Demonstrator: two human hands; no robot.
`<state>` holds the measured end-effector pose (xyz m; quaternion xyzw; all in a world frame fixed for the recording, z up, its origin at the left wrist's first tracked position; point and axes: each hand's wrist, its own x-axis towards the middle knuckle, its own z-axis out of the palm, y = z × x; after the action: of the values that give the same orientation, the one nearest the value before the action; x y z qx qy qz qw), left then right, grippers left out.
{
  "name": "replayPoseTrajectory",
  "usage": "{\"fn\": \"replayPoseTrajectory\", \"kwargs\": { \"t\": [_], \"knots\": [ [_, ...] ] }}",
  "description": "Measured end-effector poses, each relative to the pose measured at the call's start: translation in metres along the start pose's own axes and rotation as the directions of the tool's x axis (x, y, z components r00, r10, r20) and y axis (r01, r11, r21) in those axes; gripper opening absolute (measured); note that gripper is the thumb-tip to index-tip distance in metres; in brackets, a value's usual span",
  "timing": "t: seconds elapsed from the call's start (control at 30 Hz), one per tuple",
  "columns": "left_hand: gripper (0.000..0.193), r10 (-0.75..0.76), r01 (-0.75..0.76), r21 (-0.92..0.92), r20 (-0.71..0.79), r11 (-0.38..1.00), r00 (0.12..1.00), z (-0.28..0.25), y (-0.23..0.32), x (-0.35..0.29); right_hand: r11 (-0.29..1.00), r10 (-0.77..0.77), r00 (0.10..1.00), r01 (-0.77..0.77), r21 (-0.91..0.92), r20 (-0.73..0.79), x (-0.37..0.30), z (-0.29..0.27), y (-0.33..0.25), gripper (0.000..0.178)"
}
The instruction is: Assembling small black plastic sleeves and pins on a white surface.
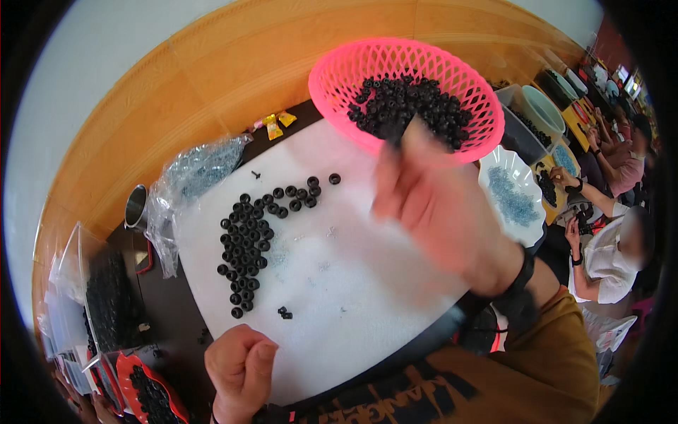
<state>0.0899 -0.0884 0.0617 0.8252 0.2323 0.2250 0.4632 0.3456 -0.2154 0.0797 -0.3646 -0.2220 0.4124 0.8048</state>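
Note:
My right hand (441, 205), smeared by motion, is raised over the white mat at the near rim of the pink lattice basket (332, 95). Its fingers are curled, and a blurred small black part (393, 138) shows at their tips. The basket holds a heap of small black round parts (417, 106). My left hand (241, 364) rests closed at the near left of the mat (311, 353); whatever is inside its fingers is hidden. Black ring-shaped parts (247, 240) lie grouped on the mat's left half. A few tiny black pieces (284, 312) lie above my left hand.
A white scalloped dish (534, 205) of pale blue bits stands at right. At left are a clear plastic bag (201, 166), a metal cup (136, 206) and a red tray (131, 367) of black parts. Yellow wrappers (274, 127) lie behind the mat. People work at far right.

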Motion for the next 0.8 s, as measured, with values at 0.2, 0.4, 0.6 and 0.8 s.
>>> {"fn": "replayPoseTrajectory", "kwargs": {
  "t": [0.2, 0.4, 0.6, 0.8],
  "knots": [
    [0.025, -0.084, 0.105, 0.055, -0.296, 0.993, 0.951, -0.016, -0.011, -0.013, 0.977, -0.003, 0.981, 0.044, 0.210, -0.195, 0.021, -0.024, -0.029, 0.044],
    [0.013, -0.214, 0.252, 0.176, -0.209, 0.952, 0.954, -0.016, -0.029, -0.007, 0.938, 0.344, 0.938, -0.345, 0.028, 0.032, -0.018, -0.002, 0.036, 0.032],
    [0.008, -0.069, 0.124, 0.428, -0.141, 0.895, 0.988, -0.011, -0.040, 0.006, 0.783, 0.621, 0.784, -0.620, -0.049, -0.006, -0.040, 0.008, 0.079, 0.026],
    [0.019, 0.017, 0.022, 0.606, -0.059, 0.795, 0.998, -0.004, -0.055, 0.010, 0.767, 0.641, 0.767, -0.639, -0.060, 0.026, -0.037, 0.004, 0.082, 0.023]
  ]
}}
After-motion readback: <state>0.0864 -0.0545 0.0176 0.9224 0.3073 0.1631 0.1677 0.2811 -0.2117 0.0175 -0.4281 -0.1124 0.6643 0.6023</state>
